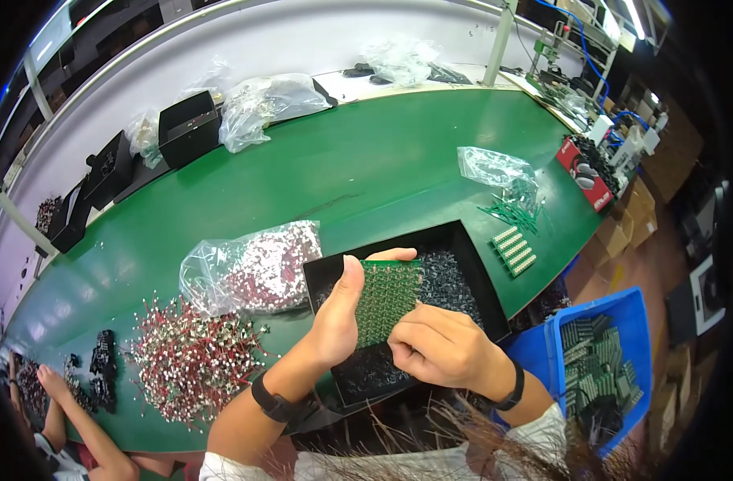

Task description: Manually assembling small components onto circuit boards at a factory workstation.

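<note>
My left hand (340,315) grips a green circuit board panel (389,301) by its left and far edges, thumb on the near side. The panel is tilted up and covered with rows of small parts. At its lower right edge my right hand (443,346) is closed in a pinch; whatever its fingers hold is hidden. Both hands are above a black tray (483,293) holding many small dark pieces (444,276). A dark band circles each wrist.
Left of the tray lie a heap of red wires with white connectors (194,361) and a clear bag (274,268) of similar ones. Green strips (515,212) and a board panel (513,251) lie right. A blue bin (603,321) holds boards. Another person's hand (54,383) works far left.
</note>
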`<control>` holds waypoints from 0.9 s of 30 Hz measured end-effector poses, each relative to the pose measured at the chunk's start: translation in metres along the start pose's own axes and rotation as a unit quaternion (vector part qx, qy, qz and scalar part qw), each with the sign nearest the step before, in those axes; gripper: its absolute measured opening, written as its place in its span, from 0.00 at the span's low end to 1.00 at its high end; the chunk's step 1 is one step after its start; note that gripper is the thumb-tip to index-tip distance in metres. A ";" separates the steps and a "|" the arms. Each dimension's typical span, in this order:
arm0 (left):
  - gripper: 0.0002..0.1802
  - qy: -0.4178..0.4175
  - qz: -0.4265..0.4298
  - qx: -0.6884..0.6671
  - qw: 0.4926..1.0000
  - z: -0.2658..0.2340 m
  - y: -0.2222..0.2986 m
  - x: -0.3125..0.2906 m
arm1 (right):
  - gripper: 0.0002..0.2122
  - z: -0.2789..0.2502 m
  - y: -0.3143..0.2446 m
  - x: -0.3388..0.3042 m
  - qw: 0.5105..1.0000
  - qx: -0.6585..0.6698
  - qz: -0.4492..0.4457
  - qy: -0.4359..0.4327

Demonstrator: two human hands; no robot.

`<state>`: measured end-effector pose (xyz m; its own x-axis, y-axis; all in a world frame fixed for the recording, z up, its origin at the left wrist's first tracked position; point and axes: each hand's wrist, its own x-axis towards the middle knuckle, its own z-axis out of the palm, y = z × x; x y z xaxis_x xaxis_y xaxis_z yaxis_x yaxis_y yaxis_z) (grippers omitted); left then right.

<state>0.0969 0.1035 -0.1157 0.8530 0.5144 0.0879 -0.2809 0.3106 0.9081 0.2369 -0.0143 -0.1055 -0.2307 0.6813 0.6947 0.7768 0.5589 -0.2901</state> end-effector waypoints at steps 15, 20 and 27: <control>0.48 -0.012 -0.014 -0.006 1.000 0.000 0.003 0.001 | 0.11 -0.001 -0.003 0.002 0.999 0.002 0.018 0.034; 0.47 0.001 -0.005 0.004 1.000 -0.002 0.000 0.001 | 0.11 -0.016 0.004 0.006 0.994 -0.019 0.039 0.096; 0.48 0.016 -0.007 0.005 1.000 0.002 0.004 0.001 | 0.15 0.000 -0.009 0.006 0.999 0.013 0.023 0.034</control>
<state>0.0973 0.1035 -0.1116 0.8427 0.5348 0.0618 -0.2642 0.3108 0.9130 0.2290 -0.0157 -0.0988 -0.1538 0.6728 0.7237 0.7699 0.5407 -0.3390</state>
